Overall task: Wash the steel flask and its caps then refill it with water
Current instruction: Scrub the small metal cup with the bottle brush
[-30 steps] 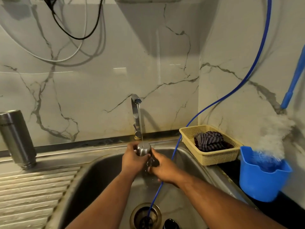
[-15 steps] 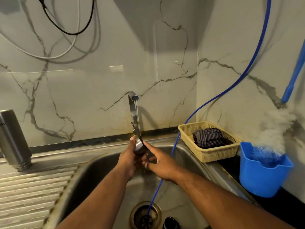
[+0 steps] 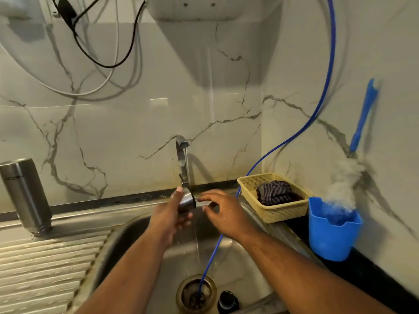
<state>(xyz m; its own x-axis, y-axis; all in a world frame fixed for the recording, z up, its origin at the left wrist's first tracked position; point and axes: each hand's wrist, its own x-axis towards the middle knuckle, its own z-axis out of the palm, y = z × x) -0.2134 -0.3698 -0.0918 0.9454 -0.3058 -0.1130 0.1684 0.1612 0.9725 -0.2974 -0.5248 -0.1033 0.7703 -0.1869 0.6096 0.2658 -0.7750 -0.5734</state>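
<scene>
At the near edge of the sink we find the drain. A dark round object lies just to its right; we cannot tell what it is. A thin blue tube ends in the drain and rises past the right forearm, up along the side wall.

Both forearms reach forward over the basin. The left hand grips the steel cap, thumb on its upper edge, and holds it tilted directly below the tap. The water stream runs down past the cap to the sink floor. The right hand hovers just right of the cap with fingers spread and loosely curved — it holds nothing. We cannot tell whether a fingertip touches the cap.

To the left, the ribbed drainboard adjoins the basin. On the ledge behind it stands the steel flask, uncapped, threaded end down, well apart from both hands.

To the right, on the dark counter, a yellow basket contains a striped cloth. Beside it a blue cup holds a bottle brush, bristles low and blue handle leaning on the wall.

Farthest back — on the marble wall — a black cable and a white cable hang in loops.
</scene>
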